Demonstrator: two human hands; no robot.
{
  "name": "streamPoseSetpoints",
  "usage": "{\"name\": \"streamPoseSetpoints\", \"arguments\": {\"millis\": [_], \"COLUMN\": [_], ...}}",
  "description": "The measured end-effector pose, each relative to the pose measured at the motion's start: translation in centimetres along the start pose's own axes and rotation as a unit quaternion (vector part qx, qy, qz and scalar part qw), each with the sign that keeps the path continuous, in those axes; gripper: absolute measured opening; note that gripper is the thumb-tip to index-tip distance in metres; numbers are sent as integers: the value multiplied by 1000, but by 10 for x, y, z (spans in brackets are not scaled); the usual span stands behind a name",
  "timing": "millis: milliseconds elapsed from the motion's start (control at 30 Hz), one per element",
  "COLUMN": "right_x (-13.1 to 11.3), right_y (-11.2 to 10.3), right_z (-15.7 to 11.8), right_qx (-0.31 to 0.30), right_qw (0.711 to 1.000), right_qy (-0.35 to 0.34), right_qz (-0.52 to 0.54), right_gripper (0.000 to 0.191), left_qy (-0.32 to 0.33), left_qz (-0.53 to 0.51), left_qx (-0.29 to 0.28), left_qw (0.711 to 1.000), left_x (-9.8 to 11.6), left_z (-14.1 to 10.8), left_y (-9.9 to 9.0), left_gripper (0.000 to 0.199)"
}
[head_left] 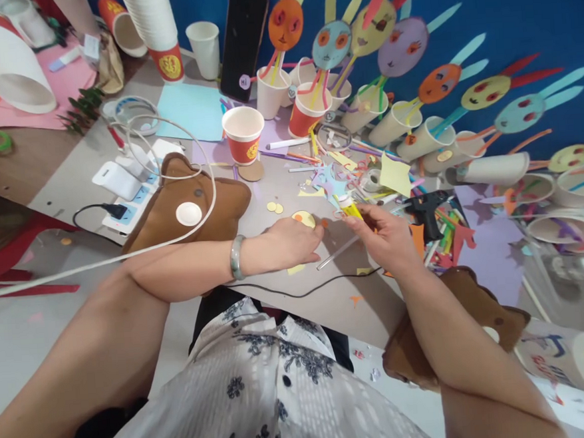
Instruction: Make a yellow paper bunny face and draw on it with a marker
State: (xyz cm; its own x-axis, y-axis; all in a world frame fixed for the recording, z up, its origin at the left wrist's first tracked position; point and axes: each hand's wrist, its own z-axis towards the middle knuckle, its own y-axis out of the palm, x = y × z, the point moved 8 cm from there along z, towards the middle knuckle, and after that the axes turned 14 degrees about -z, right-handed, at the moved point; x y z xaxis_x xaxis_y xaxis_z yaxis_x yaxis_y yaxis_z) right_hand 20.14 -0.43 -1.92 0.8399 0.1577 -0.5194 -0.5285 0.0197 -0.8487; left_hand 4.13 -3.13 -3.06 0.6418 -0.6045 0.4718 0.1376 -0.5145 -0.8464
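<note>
My right hand (386, 236) is closed around a yellow glue stick (350, 207) with a white top, held over the table. My left hand (291, 244) rests low on the table, its fingers curled at a pale yellow paper disc (303, 219) with an orange spot; its grip is partly hidden. Small yellow paper circles (274, 207) lie just beyond my left hand. Between the hands lies a clear stick (338, 252). A black glue gun (425, 213) sits on paper scraps right of my right hand.
A red and white paper cup (244, 134) stands ahead. Cups with paper rabbit faces (286, 24) line the blue wall. A power strip (134, 209) and white cable are at left. A black cord (297, 295) crosses near the front edge. Brown cushions lie under both arms.
</note>
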Motion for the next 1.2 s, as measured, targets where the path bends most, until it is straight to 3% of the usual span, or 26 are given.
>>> {"name": "streamPoseSetpoints", "arguments": {"millis": [233,433,567,867,1200], "right_x": [6,7,7,0,1], "right_y": [8,1,4,16,15], "right_z": [-1,-5,-5,-4,-4], "right_qx": [17,73,61,43,98], "right_qw": [999,997,998,997,988], "right_qy": [-3,-2,-1,-64,-104], "right_qz": [33,12,19,-16,-59], "right_gripper": [33,18,16,18,18], "left_qy": [7,19,19,12,8], "left_qz": [7,24,19,6,8], "left_qx": [5,10,3,-10,-16], "left_qw": [1000,999,1000,1000,1000], "left_x": [-6,-2,-2,-1,-1], "left_z": [6,6,6,8,8], "left_y": [9,12,13,11,9], "left_gripper": [75,80,83,85,86]}}
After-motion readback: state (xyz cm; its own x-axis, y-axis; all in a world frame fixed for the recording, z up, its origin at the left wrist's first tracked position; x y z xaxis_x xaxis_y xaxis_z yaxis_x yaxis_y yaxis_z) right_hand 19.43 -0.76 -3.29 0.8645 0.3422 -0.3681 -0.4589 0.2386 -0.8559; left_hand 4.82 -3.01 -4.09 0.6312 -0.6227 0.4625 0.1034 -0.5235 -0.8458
